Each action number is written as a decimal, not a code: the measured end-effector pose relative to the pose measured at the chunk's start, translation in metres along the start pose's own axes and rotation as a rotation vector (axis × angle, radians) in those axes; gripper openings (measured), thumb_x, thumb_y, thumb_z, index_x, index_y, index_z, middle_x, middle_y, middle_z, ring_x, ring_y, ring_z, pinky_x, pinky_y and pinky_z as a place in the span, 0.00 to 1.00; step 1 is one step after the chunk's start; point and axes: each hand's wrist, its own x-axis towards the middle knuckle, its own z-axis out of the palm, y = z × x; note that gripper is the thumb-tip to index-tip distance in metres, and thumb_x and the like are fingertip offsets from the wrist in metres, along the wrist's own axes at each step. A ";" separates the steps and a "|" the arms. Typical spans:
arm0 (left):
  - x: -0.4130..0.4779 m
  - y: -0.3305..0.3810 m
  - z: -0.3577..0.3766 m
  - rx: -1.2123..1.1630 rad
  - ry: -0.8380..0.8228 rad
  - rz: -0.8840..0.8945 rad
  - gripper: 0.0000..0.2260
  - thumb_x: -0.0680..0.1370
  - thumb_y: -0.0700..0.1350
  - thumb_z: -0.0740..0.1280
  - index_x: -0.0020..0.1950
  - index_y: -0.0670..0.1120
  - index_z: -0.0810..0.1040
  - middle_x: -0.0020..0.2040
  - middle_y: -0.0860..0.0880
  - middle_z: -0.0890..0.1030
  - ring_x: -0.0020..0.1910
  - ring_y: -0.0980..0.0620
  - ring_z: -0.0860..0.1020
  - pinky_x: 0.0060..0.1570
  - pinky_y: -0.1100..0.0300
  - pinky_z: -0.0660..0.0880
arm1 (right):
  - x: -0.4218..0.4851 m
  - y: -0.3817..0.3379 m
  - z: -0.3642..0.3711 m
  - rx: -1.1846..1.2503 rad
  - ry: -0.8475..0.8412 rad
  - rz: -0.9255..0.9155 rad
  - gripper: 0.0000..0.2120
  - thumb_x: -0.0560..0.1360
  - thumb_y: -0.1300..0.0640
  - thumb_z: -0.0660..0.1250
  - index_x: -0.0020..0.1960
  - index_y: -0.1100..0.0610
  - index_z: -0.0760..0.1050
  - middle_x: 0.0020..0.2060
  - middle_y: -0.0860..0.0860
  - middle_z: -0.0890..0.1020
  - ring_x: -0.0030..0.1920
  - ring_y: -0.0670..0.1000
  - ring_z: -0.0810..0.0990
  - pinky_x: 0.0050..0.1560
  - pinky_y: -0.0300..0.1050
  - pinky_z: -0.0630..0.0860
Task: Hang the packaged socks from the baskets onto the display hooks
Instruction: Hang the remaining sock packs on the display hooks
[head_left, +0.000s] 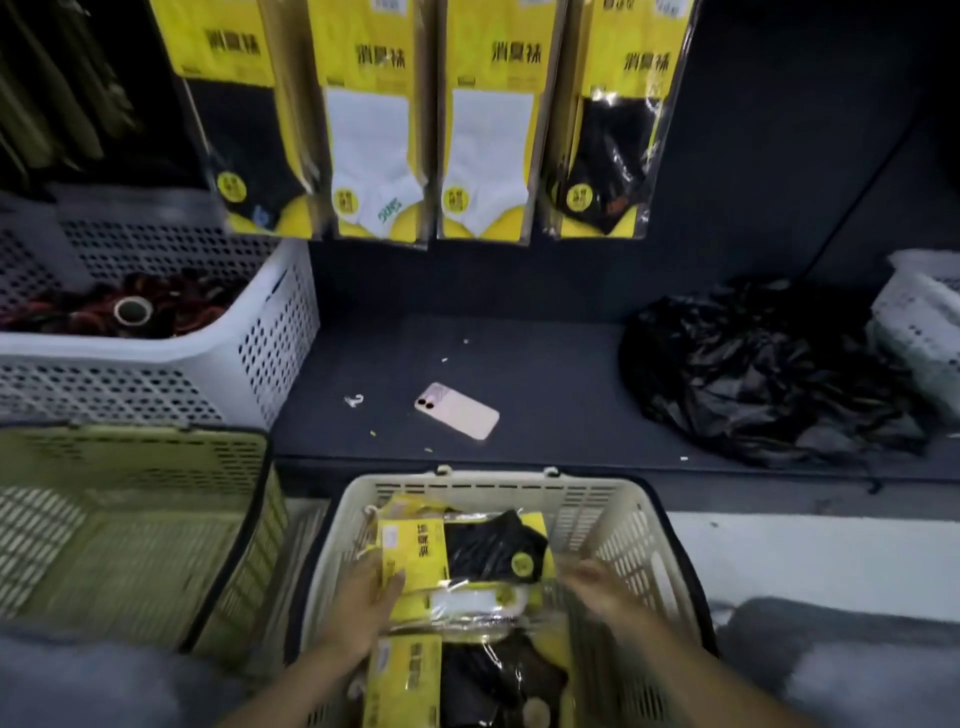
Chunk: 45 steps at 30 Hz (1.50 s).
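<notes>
- Reaching into the cream basket (618, 525) at the person's front, both hands work over a loose pile of packaged socks.
- Left hand (363, 597): fingers loosely spread and laid flat on the yellow card end of the top sock pack (462, 551); the thumb side touches the card edge. No closed pinch is visible.
- Right hand (597, 584): motion-blurred, near the pack's right end at the black sock toe. Contact with the pack cannot be told; the fingers appear slightly curled and apart.
- Pack orientation: its long axis runs left to right across the basket, yellow header toward the left hand, black sock toward the right hand. The hanging end is therefore judged to sit at the left hand.
- Further packs lie beneath and nearer the person, including a second black sock pack (415, 680).
- Target: the hung sock packs (384, 130) hang in a row straight ahead and above, beyond the dark shelf (545, 374) that carries a pink phone (457, 410). The hooks themselves are out of view.
- Judgement: the left hand is better placed to lift; the pack needs a quarter turn to bring the header uppermost before hanging.
</notes>
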 end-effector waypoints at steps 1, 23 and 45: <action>-0.002 -0.006 0.000 0.054 -0.012 -0.021 0.10 0.78 0.44 0.66 0.55 0.39 0.77 0.54 0.41 0.80 0.55 0.44 0.77 0.56 0.49 0.73 | -0.002 0.007 0.005 -0.026 -0.071 0.034 0.11 0.77 0.55 0.67 0.58 0.56 0.73 0.51 0.52 0.77 0.52 0.51 0.76 0.41 0.34 0.69; -0.012 -0.002 -0.001 -0.183 -0.189 -0.311 0.32 0.70 0.52 0.75 0.68 0.44 0.64 0.66 0.45 0.74 0.64 0.46 0.72 0.59 0.51 0.73 | -0.023 0.005 0.010 -0.047 -0.526 0.047 0.48 0.56 0.41 0.77 0.71 0.56 0.65 0.68 0.54 0.72 0.69 0.54 0.69 0.71 0.55 0.63; -0.004 0.037 -0.056 -0.585 -0.305 -0.284 0.40 0.56 0.59 0.78 0.65 0.46 0.74 0.56 0.48 0.83 0.58 0.49 0.79 0.67 0.45 0.67 | -0.018 -0.026 -0.042 0.297 -0.519 -0.047 0.25 0.71 0.45 0.67 0.64 0.56 0.74 0.60 0.55 0.81 0.63 0.56 0.77 0.68 0.55 0.69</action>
